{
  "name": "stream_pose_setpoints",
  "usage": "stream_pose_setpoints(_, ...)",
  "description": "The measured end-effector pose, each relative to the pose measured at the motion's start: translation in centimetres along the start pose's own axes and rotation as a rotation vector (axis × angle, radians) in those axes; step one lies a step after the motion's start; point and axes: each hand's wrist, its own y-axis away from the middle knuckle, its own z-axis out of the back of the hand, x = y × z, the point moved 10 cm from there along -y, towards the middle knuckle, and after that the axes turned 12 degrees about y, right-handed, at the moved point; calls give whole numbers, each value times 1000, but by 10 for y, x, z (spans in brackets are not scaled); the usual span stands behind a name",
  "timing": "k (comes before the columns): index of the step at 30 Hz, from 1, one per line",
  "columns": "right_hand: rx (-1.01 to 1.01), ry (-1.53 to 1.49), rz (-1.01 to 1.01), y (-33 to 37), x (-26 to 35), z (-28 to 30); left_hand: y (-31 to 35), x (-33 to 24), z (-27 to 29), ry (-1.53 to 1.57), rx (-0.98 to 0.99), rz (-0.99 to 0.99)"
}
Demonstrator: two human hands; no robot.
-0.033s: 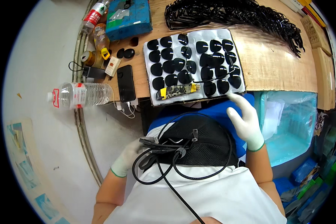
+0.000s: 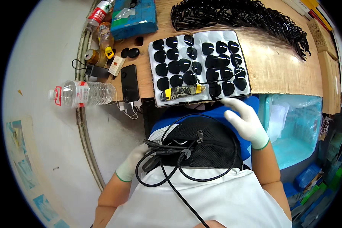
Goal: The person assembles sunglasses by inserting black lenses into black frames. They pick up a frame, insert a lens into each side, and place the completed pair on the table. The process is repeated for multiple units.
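My right hand (image 2: pixel 247 123), in a white glove, is held just below the near right edge of a padded board (image 2: pixel 220 35), its thumb and fingers apart and nothing in them. Rows of dark sunglass lenses (image 2: pixel 208 48) lie on the board's white padding. Among the right-hand lenses rests a thin dark eyeglass frame (image 2: pixel 205 82). A camouflage-and-yellow tool handle (image 2: pixel 182 92) lies along the near edge. My left hand (image 2: pixel 135 164), also gloved, is low beside the black waist pouch (image 2: pixel 216 138); cables (image 2: pixel 171 152) and the pouch hide its fingers.
A pile of black eyeglass frames (image 2: pixel 235 17) runs along the table's far side. At left are a phone (image 2: pixel 129 83), a large water bottle (image 2: pixel 89 94), a small carton (image 2: pixel 116 65) and a blue box (image 2: pixel 135 19). A plastic-lined turquoise crate (image 2: pixel 296 133) stands at right.
My right hand has shifted a little to the left along the board's near edge. The whole view has moved slightly. My left hand stays beside the pouch.
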Motion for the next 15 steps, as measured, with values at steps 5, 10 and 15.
stream_pose_setpoints(5,486,64,439,-25,68,-55,-5,-10,-65,213,165,35)
stream_pose_setpoints(10,792,135,460,-23,83,-102,-19,-72,-137,-405,421,-509)
stream_pose_setpoints(15,696,50,352,-2,59,-70,-28,-79,-165,-453,548,-402)
